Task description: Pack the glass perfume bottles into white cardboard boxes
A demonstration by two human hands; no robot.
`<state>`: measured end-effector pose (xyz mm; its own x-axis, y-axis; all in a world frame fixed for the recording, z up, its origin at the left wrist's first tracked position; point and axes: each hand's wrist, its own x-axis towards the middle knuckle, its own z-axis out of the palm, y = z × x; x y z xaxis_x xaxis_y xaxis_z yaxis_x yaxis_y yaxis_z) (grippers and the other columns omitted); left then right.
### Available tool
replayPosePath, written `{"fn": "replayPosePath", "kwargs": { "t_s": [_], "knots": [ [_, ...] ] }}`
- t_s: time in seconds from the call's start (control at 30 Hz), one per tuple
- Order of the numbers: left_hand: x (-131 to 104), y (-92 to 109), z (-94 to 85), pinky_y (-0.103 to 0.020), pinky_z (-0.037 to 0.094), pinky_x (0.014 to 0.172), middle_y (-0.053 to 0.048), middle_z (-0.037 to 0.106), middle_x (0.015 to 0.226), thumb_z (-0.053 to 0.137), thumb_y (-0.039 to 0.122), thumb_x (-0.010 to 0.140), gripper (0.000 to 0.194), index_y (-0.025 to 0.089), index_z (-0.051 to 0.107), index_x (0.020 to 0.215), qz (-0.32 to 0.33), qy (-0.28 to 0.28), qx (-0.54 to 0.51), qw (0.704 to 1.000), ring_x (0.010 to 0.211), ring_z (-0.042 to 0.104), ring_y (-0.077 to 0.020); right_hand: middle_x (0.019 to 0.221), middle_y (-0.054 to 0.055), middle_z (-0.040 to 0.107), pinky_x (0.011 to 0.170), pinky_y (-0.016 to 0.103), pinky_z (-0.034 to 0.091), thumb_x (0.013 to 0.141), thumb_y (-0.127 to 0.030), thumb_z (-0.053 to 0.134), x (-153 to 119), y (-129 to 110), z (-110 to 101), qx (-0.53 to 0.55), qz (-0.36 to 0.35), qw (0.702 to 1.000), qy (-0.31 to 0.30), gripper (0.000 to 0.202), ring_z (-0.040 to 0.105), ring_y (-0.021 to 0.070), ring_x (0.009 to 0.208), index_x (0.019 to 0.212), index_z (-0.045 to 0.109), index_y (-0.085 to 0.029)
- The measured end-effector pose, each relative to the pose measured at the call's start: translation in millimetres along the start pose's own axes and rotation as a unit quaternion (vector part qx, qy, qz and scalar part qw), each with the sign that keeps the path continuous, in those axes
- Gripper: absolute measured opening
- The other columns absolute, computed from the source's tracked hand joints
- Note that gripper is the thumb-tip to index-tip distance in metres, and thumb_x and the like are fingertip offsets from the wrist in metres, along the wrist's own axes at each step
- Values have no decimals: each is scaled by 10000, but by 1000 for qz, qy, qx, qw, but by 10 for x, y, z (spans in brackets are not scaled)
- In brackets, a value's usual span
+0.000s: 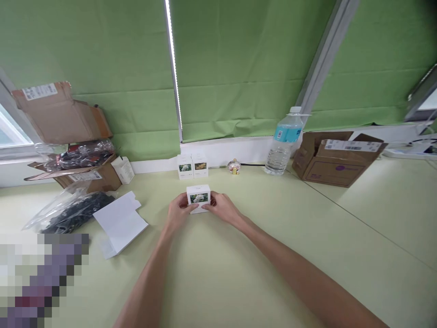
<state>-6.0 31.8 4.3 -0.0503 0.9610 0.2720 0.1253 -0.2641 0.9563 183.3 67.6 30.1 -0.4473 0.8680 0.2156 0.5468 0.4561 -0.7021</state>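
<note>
A small white box (199,197) with a photo of white flowers on its front stands in the middle of the table. My left hand (180,209) grips its left side, thumb across the lower front. On the opposite side my right hand (223,207) holds it the same way, so both thumbs rest near each other below the photo. The fingers behind the box are mostly hidden. Just beyond it, two similar white boxes stand side by side, one with a white-flower picture (185,167) and one with an orange-toned picture (200,166).
Against the wall sit a small round shiny ornament (234,166), a large water bottle (283,143) and an open cardboard box (336,161). To the left are stacked cartons (64,116), a plastic bag with dark contents (77,212) and an unfolded white card sheet (121,221).
</note>
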Motion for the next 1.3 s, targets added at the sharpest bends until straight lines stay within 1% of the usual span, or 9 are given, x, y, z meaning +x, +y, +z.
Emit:
{"fn": "replayPosePath", "kwargs": {
  "t_s": [0.1,0.23,0.33,0.47,0.67,0.8,0.93,1.13,1.3],
  "knots": [
    [16,-34,-28,-414,508,872,-122,692,1082,730,378,685,498,163,617,1120,7,39,27,999,973,658,-249,962,42,714,664,247,446,793,-301,621,57,-30,69,-23,-3,1000,3,303,640,168,754,1074,631,-188],
    [44,-99,-90,-366,519,811,-147,660,1118,674,471,730,551,158,573,1172,-2,163,57,985,934,657,-223,1006,55,710,691,246,448,813,-322,621,233,-53,169,-66,25,998,5,334,652,189,835,1120,608,-190],
    [59,-153,-155,-348,518,752,-143,669,1060,550,529,805,476,148,605,1086,-34,227,75,970,878,659,-216,1050,83,697,722,247,442,821,-336,623,444,-45,240,-116,47,992,11,344,646,209,913,1126,602,-179],
    [77,-193,-195,-340,503,710,-101,696,850,526,496,816,396,144,644,953,-59,223,88,969,780,658,-216,1068,115,683,745,258,430,828,-335,619,806,-15,312,-147,61,987,25,339,640,217,915,1114,603,-154],
    [105,-150,-137,-325,466,681,-67,692,780,508,461,823,324,177,658,859,-58,206,119,969,726,633,-209,1042,108,685,744,252,424,825,-390,626,1337,-2,366,-193,84,977,38,339,627,220,954,1072,636,-159],
    [128,-131,-112,-307,442,639,-61,687,774,483,469,832,321,198,654,831,-73,201,149,966,718,624,-212,1042,143,675,735,263,421,864,-439,564,1526,3,436,-235,116,964,57,360,624,232,963,1025,657,-131],
    [141,-118,-103,-299,424,634,-64,687,787,465,473,841,325,206,649,837,-87,206,158,962,721,619,-211,1063,155,668,752,267,420,882,-474,525,1530,11,493,-273,128,951,64,403,621,231,980,1058,650,-133],
    [134,-60,-95,-270,408,624,-51,688,787,414,440,879,328,207,643,840,-95,213,174,957,692,612,-179,985,186,685,748,323,408,921,-456,435,1323,-94,451,-329,114,935,65,423,631,286,942,981,690,-123],
    [126,-22,-93,-272,416,651,-80,697,822,416,356,883,292,191,656,859,-105,217,192,951,730,627,-183,872,129,711,684,303,372,937,-442,360,1190,-375,549,-355,29,932,66,445,641,264,880,847,703,-173]
  ]
}}
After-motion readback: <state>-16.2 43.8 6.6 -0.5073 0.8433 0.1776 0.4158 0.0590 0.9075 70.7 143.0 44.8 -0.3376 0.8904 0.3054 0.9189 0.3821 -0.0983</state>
